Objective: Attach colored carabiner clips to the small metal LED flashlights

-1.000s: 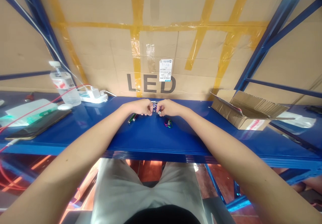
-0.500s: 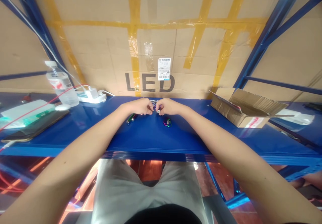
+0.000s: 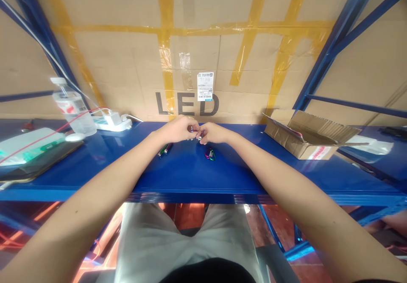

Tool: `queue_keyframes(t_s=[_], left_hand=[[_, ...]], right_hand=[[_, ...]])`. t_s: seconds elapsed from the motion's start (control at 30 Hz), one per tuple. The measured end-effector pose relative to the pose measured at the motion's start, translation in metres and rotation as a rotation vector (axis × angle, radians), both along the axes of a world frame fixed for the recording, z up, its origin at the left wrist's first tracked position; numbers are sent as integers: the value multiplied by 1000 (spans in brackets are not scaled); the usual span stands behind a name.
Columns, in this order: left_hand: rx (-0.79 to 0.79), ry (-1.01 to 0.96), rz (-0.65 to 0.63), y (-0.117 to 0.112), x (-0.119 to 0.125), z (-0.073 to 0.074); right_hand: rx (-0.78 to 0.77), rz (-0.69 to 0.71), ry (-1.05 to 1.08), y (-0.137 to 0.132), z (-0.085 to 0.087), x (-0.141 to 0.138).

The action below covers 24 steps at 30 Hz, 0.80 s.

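My left hand (image 3: 182, 129) is closed in a pinch above the blue tabletop, its fingertips meeting those of my right hand. What it pinches is mostly covered by the fingers; a dark purplish bit shows between the hands. My right hand (image 3: 212, 133) is closed around a small metal tube (image 3: 199, 138), whose pale round end points toward me. Left of the hands lie slim shiny tubes (image 3: 165, 149), one green and one dark reddish. Just below my right hand rests a little cluster of purple and green carabiner-like clips (image 3: 210, 154).
An open cardboard box (image 3: 310, 141) stands on the right. At left are a water bottle (image 3: 73, 109), a white power strip (image 3: 112, 121), a dark tablet-like slab (image 3: 47, 162) under a clear packet (image 3: 28, 145), and a red cable. A large taped carton (image 3: 136, 71) forms the back wall.
My left hand has moved right and up slightly, so its fingertips now meet the right hand's. The right hand still holds the small tube. The camera view has shifted a little.
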<state>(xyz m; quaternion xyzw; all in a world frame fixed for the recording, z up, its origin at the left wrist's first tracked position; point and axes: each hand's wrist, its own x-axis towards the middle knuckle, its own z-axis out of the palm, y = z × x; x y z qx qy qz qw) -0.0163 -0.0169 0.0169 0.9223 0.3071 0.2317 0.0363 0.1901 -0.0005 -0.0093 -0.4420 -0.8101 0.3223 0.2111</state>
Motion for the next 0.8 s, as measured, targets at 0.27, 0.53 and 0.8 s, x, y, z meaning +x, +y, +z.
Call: queue_keyframes(t_s=[0.27,0.53,0.8], left_hand=[[152,137,-105,-6,10,-5],[179,156,-113,-8,14,-8],[121,62,-197,1,9,-15]], right_hand=[[-24,-2,29,-3,6,4],[17,14,3,-4,7,3],[39,33,7,4,2,9]])
